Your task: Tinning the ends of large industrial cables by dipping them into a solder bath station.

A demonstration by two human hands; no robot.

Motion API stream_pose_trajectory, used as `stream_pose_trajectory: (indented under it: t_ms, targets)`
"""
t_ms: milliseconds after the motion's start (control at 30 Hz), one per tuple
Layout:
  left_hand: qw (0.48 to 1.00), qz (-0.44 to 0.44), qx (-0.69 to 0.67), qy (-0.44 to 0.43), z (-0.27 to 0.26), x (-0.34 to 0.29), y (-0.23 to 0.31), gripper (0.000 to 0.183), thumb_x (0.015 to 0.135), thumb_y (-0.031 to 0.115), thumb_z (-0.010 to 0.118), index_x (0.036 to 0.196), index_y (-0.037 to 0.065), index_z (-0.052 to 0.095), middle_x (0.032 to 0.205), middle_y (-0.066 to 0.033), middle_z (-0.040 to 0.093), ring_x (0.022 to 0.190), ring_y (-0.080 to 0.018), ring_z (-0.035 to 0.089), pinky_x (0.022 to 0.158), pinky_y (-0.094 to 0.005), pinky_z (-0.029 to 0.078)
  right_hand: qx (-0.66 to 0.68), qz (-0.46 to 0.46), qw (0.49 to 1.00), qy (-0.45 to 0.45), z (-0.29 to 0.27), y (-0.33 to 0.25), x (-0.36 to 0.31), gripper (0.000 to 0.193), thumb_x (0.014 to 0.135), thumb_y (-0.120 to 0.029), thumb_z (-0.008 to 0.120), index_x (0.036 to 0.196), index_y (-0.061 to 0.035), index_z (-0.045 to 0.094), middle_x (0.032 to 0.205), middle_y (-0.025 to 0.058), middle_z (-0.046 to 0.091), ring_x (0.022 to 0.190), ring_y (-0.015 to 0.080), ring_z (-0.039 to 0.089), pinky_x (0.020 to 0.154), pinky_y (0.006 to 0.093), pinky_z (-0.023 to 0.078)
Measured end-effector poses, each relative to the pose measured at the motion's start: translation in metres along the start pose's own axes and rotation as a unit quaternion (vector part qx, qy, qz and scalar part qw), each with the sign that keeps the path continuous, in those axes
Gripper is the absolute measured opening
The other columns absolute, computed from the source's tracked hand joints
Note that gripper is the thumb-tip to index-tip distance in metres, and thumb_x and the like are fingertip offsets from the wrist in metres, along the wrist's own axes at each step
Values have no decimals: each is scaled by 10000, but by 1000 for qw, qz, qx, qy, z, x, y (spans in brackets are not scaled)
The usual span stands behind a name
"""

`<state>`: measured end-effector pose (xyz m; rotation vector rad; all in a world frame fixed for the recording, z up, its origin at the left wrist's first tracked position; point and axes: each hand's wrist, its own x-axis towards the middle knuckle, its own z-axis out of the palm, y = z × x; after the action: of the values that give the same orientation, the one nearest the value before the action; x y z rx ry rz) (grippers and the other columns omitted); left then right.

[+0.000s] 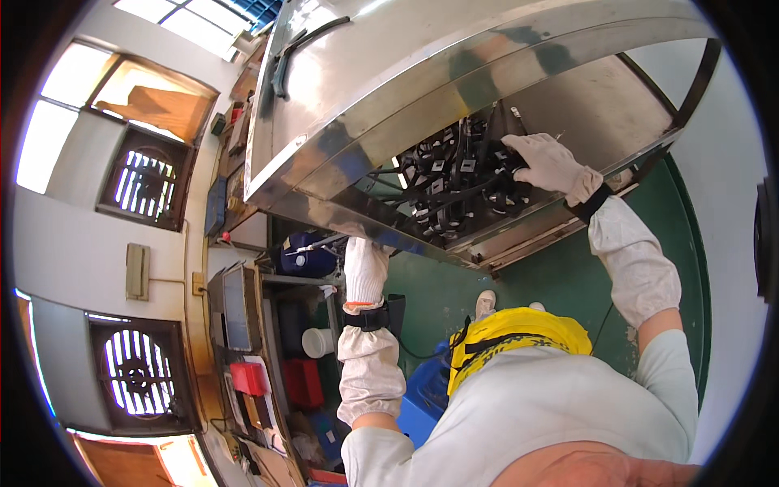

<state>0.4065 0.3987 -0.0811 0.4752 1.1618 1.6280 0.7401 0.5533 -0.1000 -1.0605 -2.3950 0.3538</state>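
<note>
A heap of black parts [438, 191] with small metal pieces and black straps lies on the metal lower shelf [600, 101], beneath the steel table top. My right hand [550, 165], in a white glove, is at the heap's right side. Its thumb and fingers are apart, and I see nothing held between them. Left of the heap, my left hand [367, 264], also gloved, reaches to the near edge of the steel table [357, 166]. That edge hides its fingers, so whether it holds anything does not show.
Black-handled pliers [292, 57] lie on the table top. To the left stand a dark blue jug [307, 258], a shelf with a white tub [317, 342] and red boxes [247, 378]. A blue bin [426, 398] stands by my yellow apron [519, 333]. The floor [438, 296] is green.
</note>
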Motion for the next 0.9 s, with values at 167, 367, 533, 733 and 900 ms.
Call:
stream_pose_trajectory:
  t_ms: [167, 367, 533, 733, 900]
  targets:
    - [996, 61, 57, 23, 12, -26, 10, 163, 914, 213, 531, 839, 69, 522, 753, -10, 488, 657, -107, 486, 648, -314, 453, 14, -22, 999, -44, -4, -6, 4, 573, 699, -160, 700, 1219, -108, 466, 1100, 109, 583, 1030, 304, 535, 907, 399, 412]
    - [885, 99, 438, 126, 44, -72, 16, 189, 893, 215, 544, 924, 28, 553, 668, 0, 535, 559, -56, 470, 499, -197, 383, -4, -60, 998, -10, -5, -10, -4, 553, 713, -127, 694, 1215, -133, 461, 1075, 94, 568, 1007, 295, 536, 892, 395, 422]
    - [660, 303, 674, -135, 107, -96, -15, 139, 785, 186, 661, 873, 82, 632, 799, -100, 638, 756, -290, 619, 682, -374, 497, -55, -102, 993, -35, -15, -3, 11, 569, 706, -159, 703, 1215, -133, 450, 1008, 67, 570, 946, 281, 541, 854, 392, 432]
    - [489, 544, 673, -113, 129, -31, -95, 414, 701, 171, 669, 1109, 192, 594, 1077, -58, 504, 1020, -269, 506, 827, -415, 446, -121, -137, 983, -7, -17, -7, 10, 588, 685, -224, 715, 1200, -108, 455, 944, 58, 562, 914, 262, 542, 818, 372, 438]
    - [462, 565, 676, -100, 124, 0, -109, 465, 693, 228, 679, 1147, 268, 589, 1052, -56, 484, 1011, -255, 501, 848, -406, 432, -229, -122, 966, 25, -46, -4, 13, 548, 712, -265, 694, 1169, -98, 442, 922, 58, 555, 899, 251, 540, 798, 362, 446]
